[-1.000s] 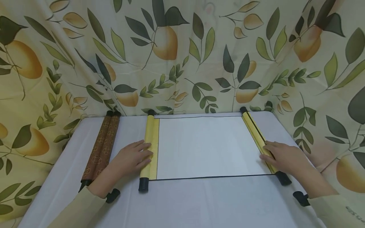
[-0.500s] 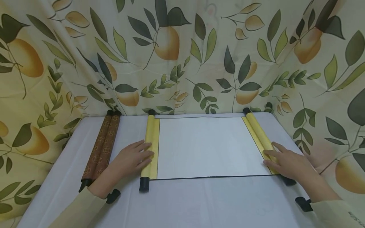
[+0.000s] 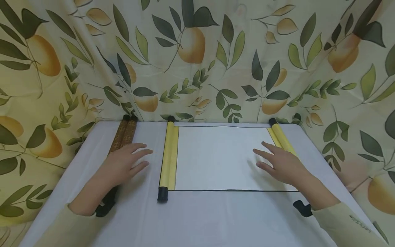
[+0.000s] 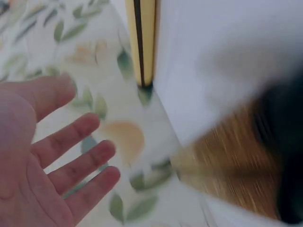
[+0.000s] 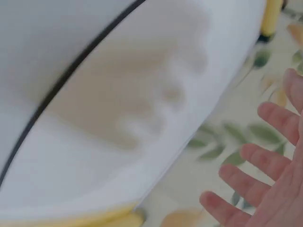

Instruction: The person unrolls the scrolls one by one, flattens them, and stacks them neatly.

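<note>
A scroll lies unrolled on the table, its white sheet (image 3: 222, 157) edged with black lines. Its left yellow roller (image 3: 166, 157) and right yellow roller (image 3: 282, 135) have black end caps. My left hand (image 3: 121, 164), fingers spread, hovers between that left roller and a brown patterned scroll (image 3: 123, 133), covering part of the brown one. Over the right side of the sheet hangs my right hand (image 3: 282, 164), fingers apart, hiding the right roller's lower part. Both palms look bare in the wrist views: left hand (image 4: 66, 165) and right hand (image 5: 265, 175).
A white cloth (image 3: 222, 219) covers the table. Behind and at both sides hangs a curtain (image 3: 228, 75) printed with fruit and leaves. The brown scroll is rolled from both ends, its two rollers side by side near the table's left edge.
Both hands have let go of the yellow rollers and lifted; the left moved leftward, the right inward over the sheet. Earlier, the right roller shifted slightly outward under the right hand. The head view has tilted slightly.
</note>
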